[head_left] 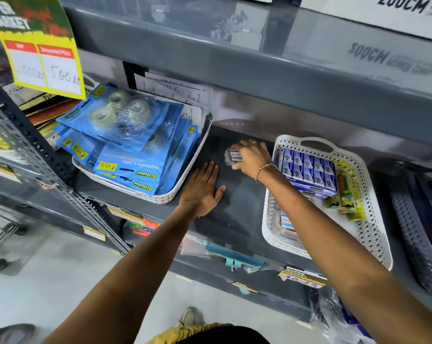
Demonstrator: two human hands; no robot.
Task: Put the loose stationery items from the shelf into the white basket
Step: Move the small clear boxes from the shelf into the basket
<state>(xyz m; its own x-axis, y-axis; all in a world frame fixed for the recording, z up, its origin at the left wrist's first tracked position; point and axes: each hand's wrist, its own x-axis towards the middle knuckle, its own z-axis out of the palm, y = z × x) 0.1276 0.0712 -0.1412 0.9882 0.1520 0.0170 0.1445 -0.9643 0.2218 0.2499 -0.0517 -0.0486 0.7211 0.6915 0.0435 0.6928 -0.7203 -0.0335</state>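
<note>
My right hand [253, 156] is closed around a small clear plastic pack with a white and blue label [232, 156], on the dark shelf board [239, 207] just left of the white perforated basket [373, 232]. That basket holds blue and white boxes [309, 170], yellow-green packets [349, 192] and another small clear pack [287, 223]. My left hand [203, 186] lies flat on the shelf with fingers spread, holding nothing, between the two white baskets.
A second white basket [160, 197] on the left is full of blue tape-dispenser cards [125, 135]. A grey shelf [259, 70] hangs low above. A dark perforated basket [418, 232] stands at the far right. Hanging goods sit below the shelf edge.
</note>
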